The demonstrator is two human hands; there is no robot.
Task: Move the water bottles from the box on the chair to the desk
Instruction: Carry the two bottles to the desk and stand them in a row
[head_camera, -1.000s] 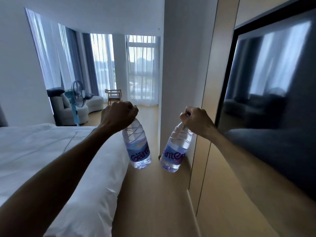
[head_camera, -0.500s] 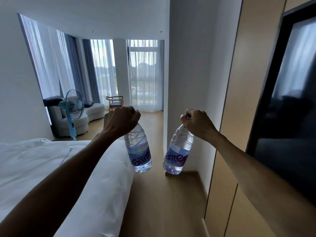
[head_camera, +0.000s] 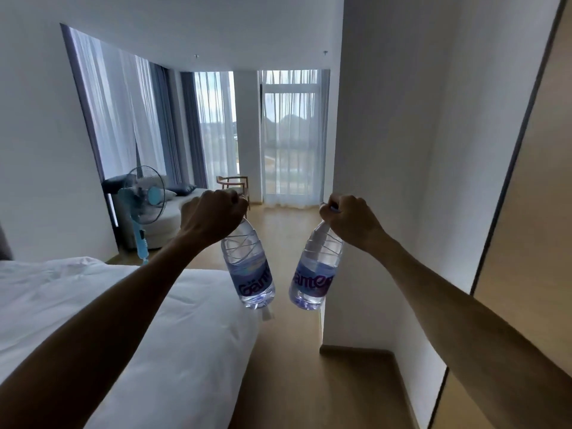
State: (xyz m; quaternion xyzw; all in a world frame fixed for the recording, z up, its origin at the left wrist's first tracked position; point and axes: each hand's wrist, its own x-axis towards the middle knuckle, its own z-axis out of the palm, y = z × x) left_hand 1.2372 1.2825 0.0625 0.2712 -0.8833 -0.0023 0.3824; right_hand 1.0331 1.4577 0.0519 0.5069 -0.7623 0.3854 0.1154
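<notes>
Two clear water bottles with purple labels hang in front of me at arm's length. My left hand (head_camera: 213, 216) is closed around the neck of the left bottle (head_camera: 249, 269), which hangs nearly upright over the bed's corner. My right hand (head_camera: 349, 222) grips the cap end of the right bottle (head_camera: 315, 275), which tilts slightly left. The bottles hang close together without touching. A wooden chair (head_camera: 233, 185) stands far off by the window. No box and no desk are in view.
A white bed (head_camera: 123, 320) fills the lower left. A wood-floor passage (head_camera: 288, 243) runs ahead between the bed and a white wall corner (head_camera: 340, 181). A blue standing fan (head_camera: 144, 199) and a grey sofa (head_camera: 173, 209) are at the far left. Wooden panelling (head_camera: 532, 212) lines the right.
The view has swung left and upward: the dark screen on the right has left the frame and more white wall shows. Both hands still carry their bottles, now closer together.
</notes>
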